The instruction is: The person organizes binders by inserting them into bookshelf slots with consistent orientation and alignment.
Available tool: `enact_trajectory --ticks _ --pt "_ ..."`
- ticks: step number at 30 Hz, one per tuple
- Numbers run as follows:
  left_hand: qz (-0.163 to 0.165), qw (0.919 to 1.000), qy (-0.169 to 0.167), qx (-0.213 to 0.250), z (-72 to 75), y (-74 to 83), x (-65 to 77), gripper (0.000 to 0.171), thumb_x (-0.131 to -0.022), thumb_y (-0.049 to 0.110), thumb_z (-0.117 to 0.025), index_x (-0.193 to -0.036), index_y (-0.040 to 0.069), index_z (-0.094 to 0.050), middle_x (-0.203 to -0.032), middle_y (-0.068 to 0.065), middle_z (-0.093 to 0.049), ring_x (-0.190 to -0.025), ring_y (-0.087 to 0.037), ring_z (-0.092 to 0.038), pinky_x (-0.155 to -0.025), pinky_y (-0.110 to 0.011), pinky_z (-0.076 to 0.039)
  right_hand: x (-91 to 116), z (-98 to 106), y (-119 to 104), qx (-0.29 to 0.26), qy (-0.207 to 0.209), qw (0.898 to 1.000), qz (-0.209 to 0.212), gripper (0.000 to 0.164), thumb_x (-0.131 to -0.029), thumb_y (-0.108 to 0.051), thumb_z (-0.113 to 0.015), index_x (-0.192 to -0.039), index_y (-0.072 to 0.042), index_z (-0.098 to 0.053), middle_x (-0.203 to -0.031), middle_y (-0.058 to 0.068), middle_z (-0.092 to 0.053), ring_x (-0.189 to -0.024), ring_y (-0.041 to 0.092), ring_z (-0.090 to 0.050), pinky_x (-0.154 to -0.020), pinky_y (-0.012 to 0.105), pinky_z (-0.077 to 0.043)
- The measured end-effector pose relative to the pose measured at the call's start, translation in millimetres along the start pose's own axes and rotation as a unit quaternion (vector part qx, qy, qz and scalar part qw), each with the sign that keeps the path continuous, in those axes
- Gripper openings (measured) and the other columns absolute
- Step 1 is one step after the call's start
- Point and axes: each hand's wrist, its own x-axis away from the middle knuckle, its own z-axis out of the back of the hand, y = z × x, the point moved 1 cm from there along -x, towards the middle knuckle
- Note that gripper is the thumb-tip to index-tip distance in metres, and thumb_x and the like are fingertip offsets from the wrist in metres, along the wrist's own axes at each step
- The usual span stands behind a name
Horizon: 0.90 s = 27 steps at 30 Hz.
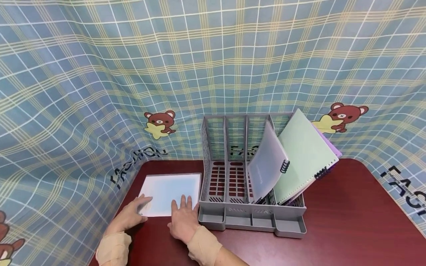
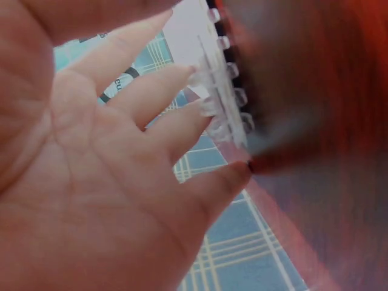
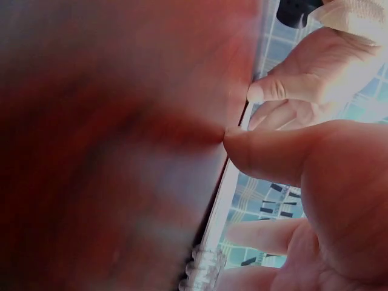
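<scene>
A thin notebook (image 1: 164, 190) with a pale white-and-blue cover lies flat on the table, left of the grey desk organizer (image 1: 237, 218). At its lower left corner is my left hand (image 1: 131, 213), thumb and fingers spread along the side. Clear binding rings (image 2: 233, 91) show beside the straight left fingertips in the left wrist view. My right hand (image 1: 184, 220) rests its extended fingers over the notebook's lower right part. From the right wrist, the right thumb (image 3: 273, 151) touches the notebook's near edge, with more clear rings (image 3: 203, 270) toward the bottom.
A translucent spiral notebook (image 1: 267, 166) and a pale green one (image 1: 304, 159) lean in the organizer's right slots, with a purple cover (image 1: 327, 140) behind. The red-brown table (image 1: 352, 221) extends to the right. A plaid cloth (image 1: 233, 55) hangs behind and at both sides.
</scene>
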Motion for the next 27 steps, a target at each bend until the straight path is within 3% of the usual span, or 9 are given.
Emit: enact_trajectory --ticks 5,12,23,27 --pt "-0.029 0.9993 0.023 0.011 -0.1 -3.9 -1.3 0.069 -0.073 -0.003 -0.076 -0.138 -0.003 -0.056 -0.149 -0.032 -0.038 -0.136 -0.047 -0.037 -0.104 -0.060 -0.038 1 3 4 0.016 0.034 0.999 0.009 0.063 -0.083 -0.039 -0.074 -0.139 -0.016 -0.057 -0.145 0.024 -0.045 -0.133 0.043 -0.042 -0.097 0.062 -0.042" --pt "-0.027 0.9992 0.019 0.023 0.8 -9.6 -0.9 0.069 -0.073 0.001 -0.080 -0.138 0.000 -0.057 -0.150 -0.029 -0.039 -0.137 -0.044 -0.037 -0.105 -0.055 -0.038 -1 1 4 0.046 0.060 0.997 0.004 0.055 -0.075 -0.025 -0.080 -0.126 -0.015 -0.065 -0.141 0.024 -0.048 -0.123 0.048 -0.050 -0.089 0.057 -0.050" --pt "-0.054 0.9983 0.021 0.000 -0.1 -15.9 0.5 0.065 -0.073 0.002 -0.081 -0.135 0.000 -0.060 -0.145 -0.030 -0.045 -0.134 -0.042 -0.042 -0.102 -0.049 -0.043 3 -2 0 0.108 0.044 0.993 0.011 0.044 -0.081 -0.029 -0.073 -0.123 -0.017 -0.068 -0.130 0.016 -0.062 -0.120 0.042 -0.056 -0.085 0.052 -0.053" --pt "-0.057 0.9982 0.017 0.009 1.8 -13.6 -1.4 0.064 -0.074 0.003 -0.081 -0.135 -0.001 -0.060 -0.146 -0.031 -0.044 -0.135 -0.044 -0.040 -0.103 -0.052 -0.041 2 -1 0 0.109 0.048 0.993 0.009 0.042 -0.084 -0.028 -0.071 -0.124 -0.017 -0.068 -0.129 0.015 -0.063 -0.120 0.042 -0.056 -0.084 0.053 -0.054"
